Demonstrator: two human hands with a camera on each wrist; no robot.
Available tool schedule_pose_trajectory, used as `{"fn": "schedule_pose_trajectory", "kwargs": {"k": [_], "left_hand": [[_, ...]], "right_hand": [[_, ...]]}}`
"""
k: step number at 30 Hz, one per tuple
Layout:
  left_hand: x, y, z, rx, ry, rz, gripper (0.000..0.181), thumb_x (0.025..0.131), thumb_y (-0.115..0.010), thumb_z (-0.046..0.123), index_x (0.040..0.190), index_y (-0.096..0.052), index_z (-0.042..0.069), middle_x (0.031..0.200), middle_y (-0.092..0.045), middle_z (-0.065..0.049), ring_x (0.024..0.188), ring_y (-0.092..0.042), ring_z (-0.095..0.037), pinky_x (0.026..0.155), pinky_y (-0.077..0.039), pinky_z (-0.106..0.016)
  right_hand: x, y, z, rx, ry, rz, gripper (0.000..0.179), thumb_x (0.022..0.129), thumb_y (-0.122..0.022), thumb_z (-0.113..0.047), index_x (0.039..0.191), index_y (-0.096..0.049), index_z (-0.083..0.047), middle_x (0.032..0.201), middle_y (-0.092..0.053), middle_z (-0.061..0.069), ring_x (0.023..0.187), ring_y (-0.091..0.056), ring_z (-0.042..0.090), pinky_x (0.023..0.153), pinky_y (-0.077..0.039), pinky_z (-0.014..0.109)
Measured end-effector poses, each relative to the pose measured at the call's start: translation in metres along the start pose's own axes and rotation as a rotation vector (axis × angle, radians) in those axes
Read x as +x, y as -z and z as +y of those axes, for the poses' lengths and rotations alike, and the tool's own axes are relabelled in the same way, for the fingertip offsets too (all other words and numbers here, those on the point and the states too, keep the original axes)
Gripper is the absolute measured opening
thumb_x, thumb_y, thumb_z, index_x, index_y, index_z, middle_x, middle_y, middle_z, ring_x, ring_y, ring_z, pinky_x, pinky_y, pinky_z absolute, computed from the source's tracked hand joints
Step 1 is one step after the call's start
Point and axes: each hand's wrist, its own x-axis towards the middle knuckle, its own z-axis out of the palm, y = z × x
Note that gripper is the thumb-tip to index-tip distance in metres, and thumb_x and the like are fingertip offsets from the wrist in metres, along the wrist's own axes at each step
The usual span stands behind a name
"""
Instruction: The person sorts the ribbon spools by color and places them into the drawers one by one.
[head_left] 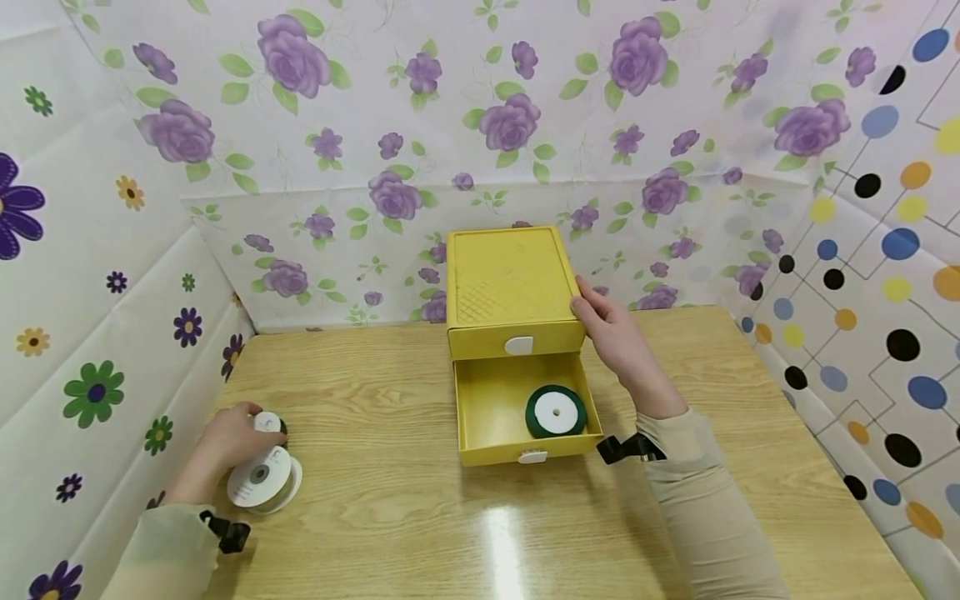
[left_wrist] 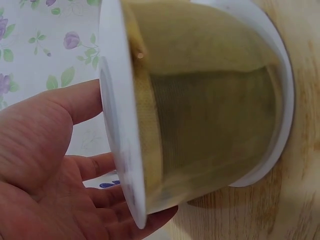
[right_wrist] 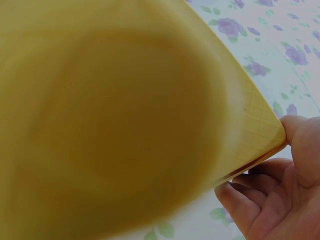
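Note:
A yellow two-drawer box (head_left: 513, 275) stands on the table against the back wall covering. Its lower drawer (head_left: 487, 400) is pulled out and holds a dark green ribbon roll (head_left: 556, 412) with a white face. My right hand (head_left: 618, 342) grips the box's right front corner, thumb on top; the right wrist view shows its fingers below the edge. At the left, my left hand (head_left: 232, 437) has thumb and fingers round a small white-faced spool (head_left: 267, 422). A larger white ribbon spool (head_left: 260, 477) with olive-gold ribbon (left_wrist: 215, 110) stands close in front and hides the fingertips in the left wrist view.
The wood-look table (head_left: 367, 525) spreads between the spools and the box. Floral sheeting (head_left: 397, 150) hangs behind, with patterned sheets on both sides. The upper drawer with its white handle (head_left: 518, 345) is closed. The lower drawer front juts toward me.

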Motion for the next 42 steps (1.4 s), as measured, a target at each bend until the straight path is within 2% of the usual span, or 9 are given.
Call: {"fn": "schedule_pose_trajectory", "kwargs": {"k": [10, 19, 29, 33, 40, 42], "left_hand": [[0.001, 0.003, -0.001, 0.003, -0.022, 0.010, 0.081, 0.092, -0.078, 0.028, 0.143, -0.042, -0.024, 0.137, -0.046, -0.051, 0.120, -0.054, -0.061, 0.100, -0.051, -0.069], [0.000, 0.007, 0.005, 0.060, -0.046, 0.063, 0.079, 0.092, -0.078, 0.030, 0.142, -0.045, -0.022, 0.138, -0.046, -0.051, 0.124, -0.047, -0.066, 0.103, -0.044, -0.074], [-0.008, 0.009, 0.023, 0.083, -0.163, 0.142, 0.073, 0.091, -0.078, 0.027, 0.141, -0.051, -0.020, 0.130, -0.057, -0.048, 0.120, -0.053, -0.066, 0.103, -0.033, -0.078], [-0.010, 0.007, 0.028, 0.071, -0.178, 0.156, 0.073, 0.091, -0.079, 0.026, 0.142, -0.052, -0.018, 0.134, -0.055, -0.048, 0.123, -0.050, -0.067, 0.104, -0.034, -0.079], [-0.010, 0.001, 0.036, 0.071, -0.237, 0.186, 0.073, 0.086, -0.083, 0.024, 0.142, -0.056, -0.015, 0.134, -0.059, -0.045, 0.118, -0.058, -0.061, 0.095, -0.051, -0.071], [-0.011, -0.001, 0.041, 0.074, -0.264, 0.184, 0.074, 0.086, -0.084, 0.024, 0.142, -0.056, -0.014, 0.134, -0.060, -0.043, 0.117, -0.060, -0.059, 0.094, -0.052, -0.070]], "right_hand": [[0.001, 0.001, 0.000, -0.002, -0.004, -0.001, 0.065, 0.115, -0.048, -0.045, 0.170, -0.026, -0.018, 0.175, -0.022, -0.008, 0.161, -0.021, 0.018, 0.126, -0.031, 0.046], [0.002, 0.002, 0.000, 0.001, -0.002, -0.003, 0.066, 0.115, -0.048, -0.045, 0.170, -0.025, -0.017, 0.175, -0.021, -0.007, 0.161, -0.020, 0.018, 0.126, -0.031, 0.046], [0.001, 0.003, -0.001, -0.004, -0.011, 0.004, 0.065, 0.115, -0.049, -0.045, 0.170, -0.026, -0.019, 0.175, -0.022, -0.008, 0.161, -0.021, 0.017, 0.126, -0.031, 0.046], [0.001, 0.002, -0.001, -0.004, -0.017, 0.000, 0.065, 0.114, -0.049, -0.046, 0.170, -0.026, -0.019, 0.175, -0.022, -0.009, 0.161, -0.021, 0.017, 0.126, -0.031, 0.046], [0.000, 0.002, -0.001, -0.003, -0.022, 0.004, 0.066, 0.114, -0.050, -0.047, 0.170, -0.027, -0.020, 0.174, -0.024, -0.008, 0.160, -0.024, 0.018, 0.126, -0.032, 0.047], [-0.001, 0.002, 0.000, -0.007, -0.020, 0.003, 0.067, 0.114, -0.050, -0.047, 0.170, -0.027, -0.020, 0.174, -0.025, -0.008, 0.160, -0.025, 0.019, 0.126, -0.033, 0.047]]}}
